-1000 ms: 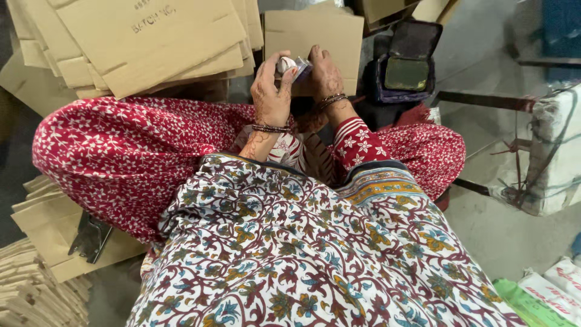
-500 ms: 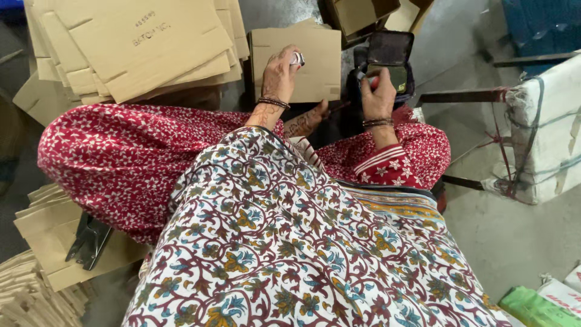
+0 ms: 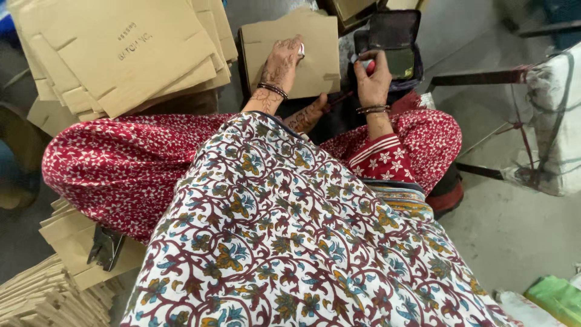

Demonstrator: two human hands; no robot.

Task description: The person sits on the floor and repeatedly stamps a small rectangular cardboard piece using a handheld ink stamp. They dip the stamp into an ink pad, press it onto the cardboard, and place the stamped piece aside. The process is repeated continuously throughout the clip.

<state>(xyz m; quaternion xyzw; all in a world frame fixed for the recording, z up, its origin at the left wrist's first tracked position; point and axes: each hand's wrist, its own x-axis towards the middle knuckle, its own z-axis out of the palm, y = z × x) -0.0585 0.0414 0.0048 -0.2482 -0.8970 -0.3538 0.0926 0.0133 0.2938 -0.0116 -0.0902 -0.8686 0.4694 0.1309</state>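
A floral-patterned shawl in cream, maroon and blue (image 3: 290,242) fills the foreground over red flowered trousers (image 3: 121,169). Beyond the knees, the left hand (image 3: 279,63) presses a flat brown cardboard blank (image 3: 318,57), fingers curled around a small pale object that is too small to make out. The right hand (image 3: 372,75) is closed around a small red-and-white stamp (image 3: 367,63), just beside the open dark ink-pad case (image 3: 396,42). A stack of flat brown cardboard sheets (image 3: 121,54) lies far left.

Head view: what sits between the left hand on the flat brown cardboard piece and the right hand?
In the head view, between the left hand and right hand lies the flat brown cardboard piece, its right edge, then a dark gap; nothing else shows.
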